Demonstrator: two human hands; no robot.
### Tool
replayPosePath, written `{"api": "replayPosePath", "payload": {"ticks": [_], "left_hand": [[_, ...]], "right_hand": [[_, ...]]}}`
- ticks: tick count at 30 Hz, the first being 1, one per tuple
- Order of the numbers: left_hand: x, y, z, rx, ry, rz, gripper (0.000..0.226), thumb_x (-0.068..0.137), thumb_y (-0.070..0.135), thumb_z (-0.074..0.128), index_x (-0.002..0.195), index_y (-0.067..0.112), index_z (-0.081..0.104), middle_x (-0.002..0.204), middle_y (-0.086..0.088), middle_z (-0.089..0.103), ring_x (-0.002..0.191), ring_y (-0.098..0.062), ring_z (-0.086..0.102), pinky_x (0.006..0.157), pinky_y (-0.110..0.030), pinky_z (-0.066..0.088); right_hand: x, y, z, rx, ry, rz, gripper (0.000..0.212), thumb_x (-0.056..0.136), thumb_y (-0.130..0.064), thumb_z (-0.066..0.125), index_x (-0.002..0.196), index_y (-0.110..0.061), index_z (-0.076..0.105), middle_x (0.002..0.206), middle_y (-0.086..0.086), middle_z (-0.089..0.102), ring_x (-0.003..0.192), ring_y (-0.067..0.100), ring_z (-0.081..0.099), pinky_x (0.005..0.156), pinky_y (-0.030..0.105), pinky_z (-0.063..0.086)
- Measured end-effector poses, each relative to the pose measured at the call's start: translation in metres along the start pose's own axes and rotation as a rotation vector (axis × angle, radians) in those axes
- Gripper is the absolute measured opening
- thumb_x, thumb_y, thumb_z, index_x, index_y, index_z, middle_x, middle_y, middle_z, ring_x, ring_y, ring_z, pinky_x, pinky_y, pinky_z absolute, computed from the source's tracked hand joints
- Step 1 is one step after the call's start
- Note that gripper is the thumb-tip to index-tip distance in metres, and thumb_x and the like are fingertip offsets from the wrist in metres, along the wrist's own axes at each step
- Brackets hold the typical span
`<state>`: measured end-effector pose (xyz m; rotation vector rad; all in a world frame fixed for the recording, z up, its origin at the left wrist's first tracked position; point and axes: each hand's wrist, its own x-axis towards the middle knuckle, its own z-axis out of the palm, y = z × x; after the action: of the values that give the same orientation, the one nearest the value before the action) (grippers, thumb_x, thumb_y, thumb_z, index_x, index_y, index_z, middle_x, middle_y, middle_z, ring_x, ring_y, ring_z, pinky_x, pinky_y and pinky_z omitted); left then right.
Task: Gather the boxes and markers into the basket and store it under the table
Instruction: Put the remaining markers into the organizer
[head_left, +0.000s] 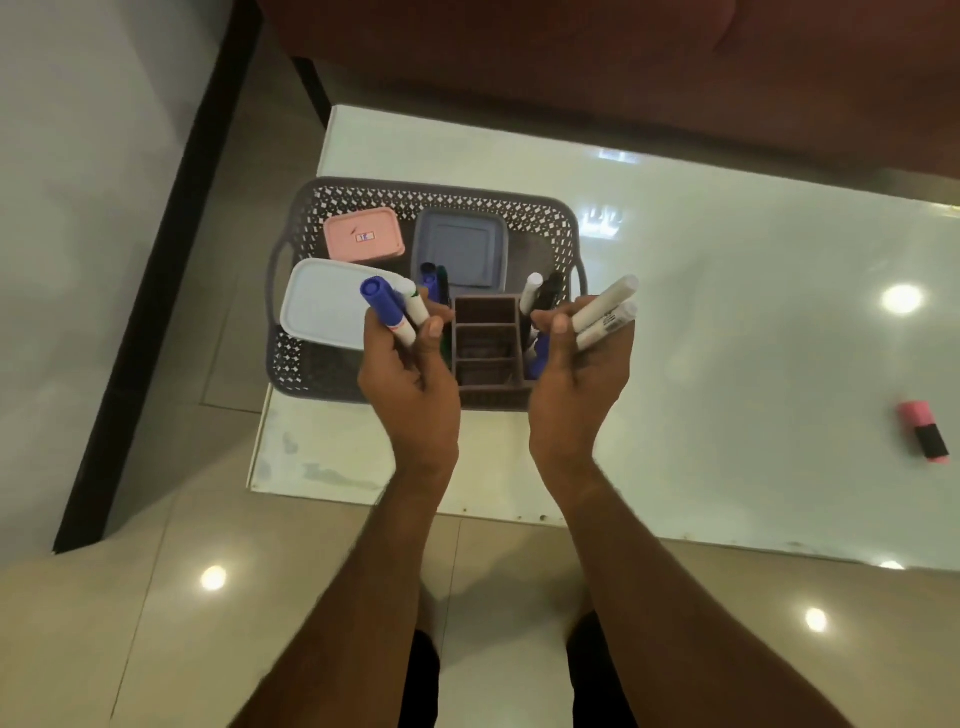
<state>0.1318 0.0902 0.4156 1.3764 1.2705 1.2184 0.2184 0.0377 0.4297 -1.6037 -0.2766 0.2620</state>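
— Holding two bunches of markers over the dark grey perforated plastic basket (563, 228), are you? What has each hand got?

— My left hand (410, 374) is curled closed around a blue-capped white marker (387, 307) and a slimmer white one beside it. My right hand (576, 379) is closed on a pair of white-barrelled markers (605, 310), thumb pressed across them, their tips fanning out to the right.

— And where does everything else sit?

— The basket rests on the left end of the glossy white table (727, 312), right at its corner. Inside it lie the pink lidded box (363, 236), the grey-blue lidded box (462, 249) and the white lidded box (327, 304). A brown compartmented pen holder (485, 338) stands in the near part, with a few markers already upright at either side of it.

— So how do you do this step well?

— I think I should lower each bunch tip-down into the holder's open slots rather than dropping them, one hand at a time, so nothing bounces out through the gaps. I'd open my fingers only once the ends touch bottom.

— Anything left over?

— A stubby pink highlighter with a black cap (924, 431) lies well apart, far right on the table. It wants fetching before I lift the basket by its handles and slide it underneath.
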Motion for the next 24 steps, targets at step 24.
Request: {"api": "replayPosePath", "payload": {"ticks": [24], "left_hand": [[-0.019, -0.022, 0.010, -0.079, -0.030, -0.095, 0.026, 0.095, -0.008, 0.063, 0.119, -0.008, 0.054, 0.104, -0.016, 0.067, 0.103, -0.031, 0.068, 0.102, -0.042, 0.055]], "right_hand": [[0.006, 0.033, -0.020, -0.445, -0.105, -0.070, 0.025, 0.089, -0.013, 0.077, 0.110, -0.004, 0.065, 0.102, -0.001, 0.068, 0.089, -0.001, 0.063, 0.083, 0.005, 0.051]]}}
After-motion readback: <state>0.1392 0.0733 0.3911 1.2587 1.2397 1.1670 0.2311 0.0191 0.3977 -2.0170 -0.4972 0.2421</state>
